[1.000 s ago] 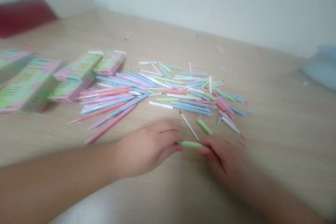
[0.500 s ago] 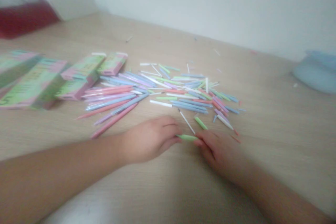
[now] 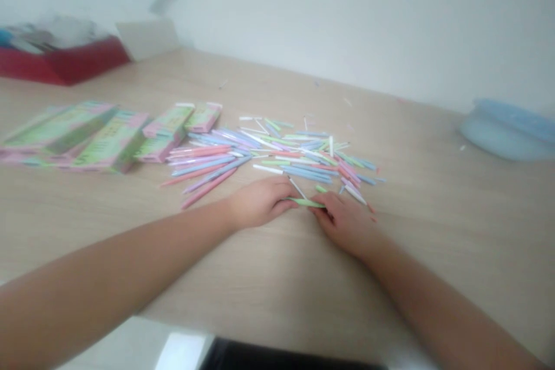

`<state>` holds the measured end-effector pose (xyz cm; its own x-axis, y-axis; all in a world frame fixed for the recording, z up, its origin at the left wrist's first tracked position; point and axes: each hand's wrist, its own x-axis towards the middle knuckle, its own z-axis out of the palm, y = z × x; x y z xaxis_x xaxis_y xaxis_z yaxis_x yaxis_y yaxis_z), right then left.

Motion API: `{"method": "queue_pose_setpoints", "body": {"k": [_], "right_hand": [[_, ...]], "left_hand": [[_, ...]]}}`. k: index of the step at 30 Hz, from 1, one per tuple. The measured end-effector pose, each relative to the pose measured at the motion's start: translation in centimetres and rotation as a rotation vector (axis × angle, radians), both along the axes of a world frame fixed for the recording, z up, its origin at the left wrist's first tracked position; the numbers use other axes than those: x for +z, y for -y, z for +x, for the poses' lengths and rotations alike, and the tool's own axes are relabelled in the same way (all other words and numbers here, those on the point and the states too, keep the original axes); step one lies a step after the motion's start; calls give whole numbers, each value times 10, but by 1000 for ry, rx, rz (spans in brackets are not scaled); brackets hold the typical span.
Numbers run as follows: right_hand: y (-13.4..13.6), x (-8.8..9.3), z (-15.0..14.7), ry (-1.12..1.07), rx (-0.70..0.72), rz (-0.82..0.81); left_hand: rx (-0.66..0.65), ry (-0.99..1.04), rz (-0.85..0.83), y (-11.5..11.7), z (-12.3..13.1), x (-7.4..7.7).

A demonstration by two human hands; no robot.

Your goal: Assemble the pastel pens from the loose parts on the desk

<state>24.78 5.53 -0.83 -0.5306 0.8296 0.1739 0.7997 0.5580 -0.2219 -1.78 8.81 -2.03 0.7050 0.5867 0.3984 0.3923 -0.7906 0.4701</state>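
Between my hands a light green pen barrel (image 3: 304, 202) lies nearly level, just above the table. My left hand (image 3: 263, 201) pinches its left end, and my right hand (image 3: 343, 218) grips the right end; the fingers cover both ends. A thin white refill with a dark tip (image 3: 297, 187) lies just behind the barrel. Beyond the hands spreads a loose pile of pen parts (image 3: 303, 156) in white, blue, green, red and purple. Left of that pile, several whole-looking pens (image 3: 203, 167) in pastel colours lie fanned out. Blur hides finer detail.
Green and pink boxes (image 3: 108, 141) stand on the left of the wooden table (image 3: 243, 277). Farther back is a red box (image 3: 87, 60) with blurred contents. A pale blue item (image 3: 507, 130) sits at the right by the wall. Small scraps dot the far side.
The camera view has shifted, bringing the table's front edge into sight. Both hands still hold the green barrel, with little visible change in their grip.
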Motion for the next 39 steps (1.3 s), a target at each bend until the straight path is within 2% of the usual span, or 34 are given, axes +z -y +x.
{"method": "queue_pose_setpoints", "body": {"k": [8,15,21,24,27,31,39], "right_hand": [[2,3,2,44,15,-19],[8,7,-1,-76,49,-140],[1,0,2,-277,-64,-228],[-3,-5,0,-371,-153,-220],[-2,-9,-2,-431,-187,-199],[6,-12,-8,-480,-179,-189],[10,-4,-22,-496,-96,-235]], "left_hand": [[56,-134,123,6,2,-1],[74,-280,304,13,2,-1],[25,-348,451,-18,20,19],[24,-335,489,-36,35,23],[36,-311,498,-45,40,17],[53,-300,460,-42,30,11],[82,-297,320,-27,17,19]]}}
